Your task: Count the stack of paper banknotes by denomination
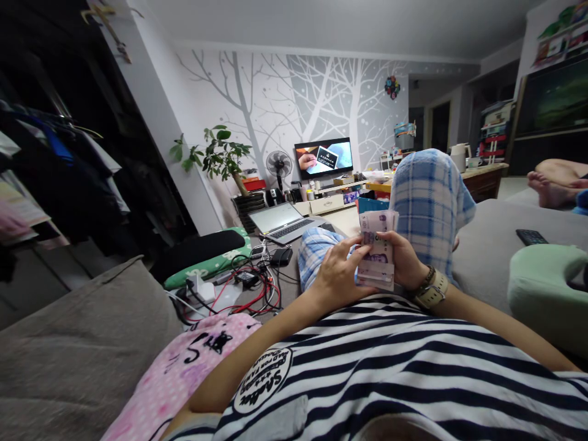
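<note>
A stack of purple-and-white banknotes (377,260) is held upright above my lap, in front of the striped shirt. My left hand (337,269) grips the stack from the left, its fingers lying across the face of the notes. From the right, my right hand (404,260) holds the same stack, with its thumb on the front; its other fingers are hidden behind the notes. The right wrist wears a pale watch (434,291) and a dark beaded bracelet. Behind the notes rises a bent knee in blue plaid trousers (425,190).
An open laptop (287,223) lies beyond my left leg. Tangled red and black cables (260,285) spread nearer. A pink blanket (197,355) is at my left. To the right are a remote control (530,236), a green neck pillow (542,282) and another person's foot (546,187).
</note>
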A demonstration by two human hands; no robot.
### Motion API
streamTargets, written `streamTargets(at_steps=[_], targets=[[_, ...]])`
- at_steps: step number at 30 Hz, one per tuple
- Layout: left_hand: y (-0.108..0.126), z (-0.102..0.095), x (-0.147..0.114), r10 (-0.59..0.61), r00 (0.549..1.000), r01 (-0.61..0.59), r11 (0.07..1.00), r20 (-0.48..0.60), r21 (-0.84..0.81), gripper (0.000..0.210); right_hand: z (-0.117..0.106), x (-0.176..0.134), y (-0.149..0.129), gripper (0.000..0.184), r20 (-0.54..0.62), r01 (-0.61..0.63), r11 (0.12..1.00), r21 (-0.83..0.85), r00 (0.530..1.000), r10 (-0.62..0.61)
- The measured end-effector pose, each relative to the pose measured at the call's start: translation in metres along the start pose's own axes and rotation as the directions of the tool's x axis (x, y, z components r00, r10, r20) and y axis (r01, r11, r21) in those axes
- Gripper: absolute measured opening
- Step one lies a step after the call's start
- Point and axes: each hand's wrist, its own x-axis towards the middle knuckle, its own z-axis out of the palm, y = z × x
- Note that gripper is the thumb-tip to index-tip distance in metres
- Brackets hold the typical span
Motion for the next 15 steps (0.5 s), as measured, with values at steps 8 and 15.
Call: streamTargets(at_steps=[8, 15], targets=[[0.004, 0.001, -0.002, -0.048, 0.998, 0.047, 0.999, -0.035, -0.008, 0.065, 0.005, 0.002, 0.000, 0.020, -0.162, 0.093, 0.995, -0.025, 0.982, -0.096], [0.005, -0.031, 0.005, -0.082, 0.996, 0.085, 0.993, 0.032, -0.085, 0.062, 0.004, 0.003, -0.002, 0.030, -0.170, 0.298, 0.941, -0.163, 0.931, -0.324]])
